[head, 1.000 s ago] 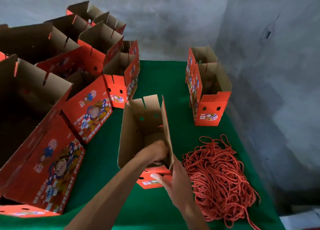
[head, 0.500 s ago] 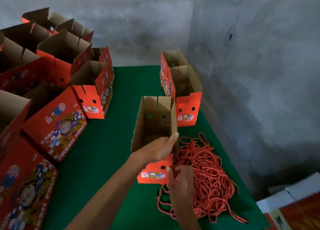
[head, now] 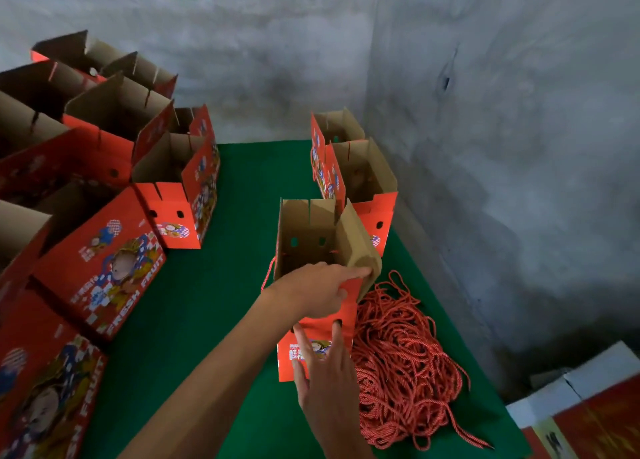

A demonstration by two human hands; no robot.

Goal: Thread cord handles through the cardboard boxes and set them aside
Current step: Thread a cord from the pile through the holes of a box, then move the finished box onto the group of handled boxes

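Observation:
An open red cardboard box stands on the green table, brown inside, with two holes in its far wall. My left hand grips the box's near top rim, index finger stretched toward the bent right flap. My right hand rests with spread, straight fingers on the red front face, fingertips at its two holes. A thin loop of red cord hangs outside the box's left wall. The pile of red cord handles lies just right of the box.
Two open boxes stand behind the one I hold, near the grey wall. Several more red boxes crowd the table's left side. White and red cartons sit off the table at lower right.
My right hand has left the cord pile and now lies flat on the box's front face. The box's right flap has bent outward. My left hand stays on the rim.

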